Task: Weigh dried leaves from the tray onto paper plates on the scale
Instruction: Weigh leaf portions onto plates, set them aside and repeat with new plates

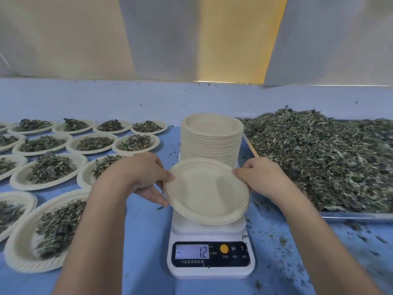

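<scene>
Above scale (210,252) reading "-12", both hands (146,177) (262,177) pinching empty paper plate (206,190) rim

A blue table (146,241) bears leaf-filled plates (50,169), a plate stack (211,139), scale (210,260) and tray (357,216).

The tray (348,216) of dried leaves (319,158) is cut off at the right edge. The held plate (206,190) hides most of the scale (210,271) platform
</scene>
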Action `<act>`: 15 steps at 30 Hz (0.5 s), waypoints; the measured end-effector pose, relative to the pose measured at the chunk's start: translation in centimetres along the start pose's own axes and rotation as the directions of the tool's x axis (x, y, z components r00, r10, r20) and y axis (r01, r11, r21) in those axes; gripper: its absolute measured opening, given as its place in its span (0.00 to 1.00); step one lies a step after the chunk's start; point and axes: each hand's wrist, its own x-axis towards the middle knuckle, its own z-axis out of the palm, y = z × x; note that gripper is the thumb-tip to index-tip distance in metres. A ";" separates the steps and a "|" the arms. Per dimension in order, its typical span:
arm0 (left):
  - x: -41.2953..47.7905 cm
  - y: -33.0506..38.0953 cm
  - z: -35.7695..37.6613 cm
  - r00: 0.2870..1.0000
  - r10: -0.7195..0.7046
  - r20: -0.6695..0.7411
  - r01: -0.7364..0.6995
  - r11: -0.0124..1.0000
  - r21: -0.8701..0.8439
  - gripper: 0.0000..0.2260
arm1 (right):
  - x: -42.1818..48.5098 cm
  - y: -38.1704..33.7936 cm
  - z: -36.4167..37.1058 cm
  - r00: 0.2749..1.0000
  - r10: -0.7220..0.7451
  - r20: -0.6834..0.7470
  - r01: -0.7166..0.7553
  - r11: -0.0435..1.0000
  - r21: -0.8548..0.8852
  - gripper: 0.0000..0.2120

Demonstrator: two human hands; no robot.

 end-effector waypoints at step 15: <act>1.1 -0.7 0.8 0.985 -0.170 0.002 0.168 0.977 0.133 0.15 | 1.3 1.7 1.4 0.994 0.104 0.019 -0.105 0.993 0.050 0.21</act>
